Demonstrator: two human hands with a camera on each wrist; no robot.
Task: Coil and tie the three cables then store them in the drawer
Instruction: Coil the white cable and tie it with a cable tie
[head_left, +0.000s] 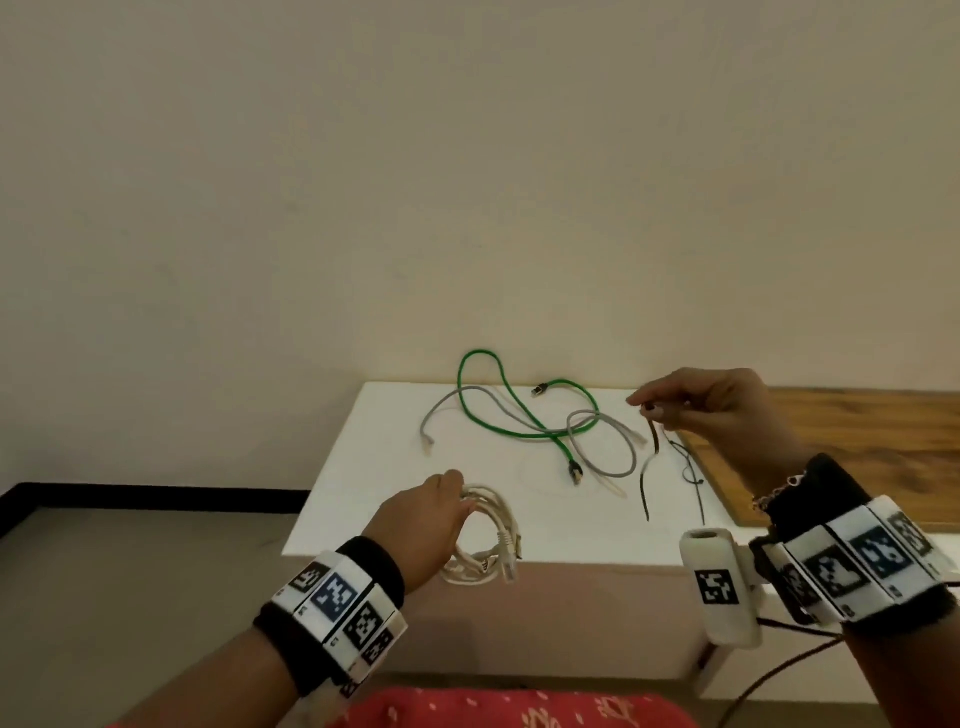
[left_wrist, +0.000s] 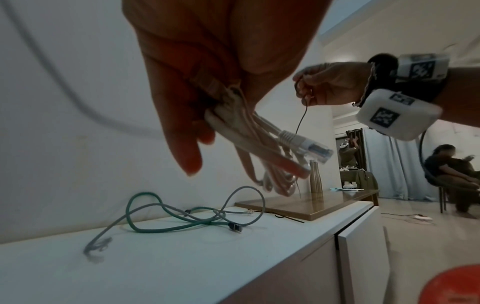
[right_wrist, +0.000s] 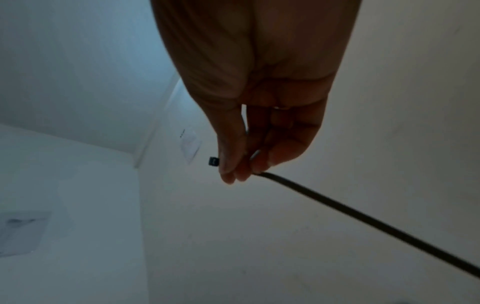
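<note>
Cables: the white coil (head_left: 485, 535) hangs in your left hand (head_left: 423, 522) at the near edge of the white cabinet top (head_left: 374, 499); the green cable (head_left: 524, 410) and grey cable (head_left: 605, 447) lie loose and crossed farther back.
Left hand: your fingers are curled round the coil's gathered loops; relax them and the loops may spring apart.
Right hand (head_left: 711, 405): you pinch a black cable tie (head_left: 649, 467) near its head; the tail dangles free and could miss the coil.
Spare tie (head_left: 693, 480): lies on the top just beside the wooden surface (head_left: 857, 447).
Drawer: which cabinet front it is, you cannot tell.
</note>
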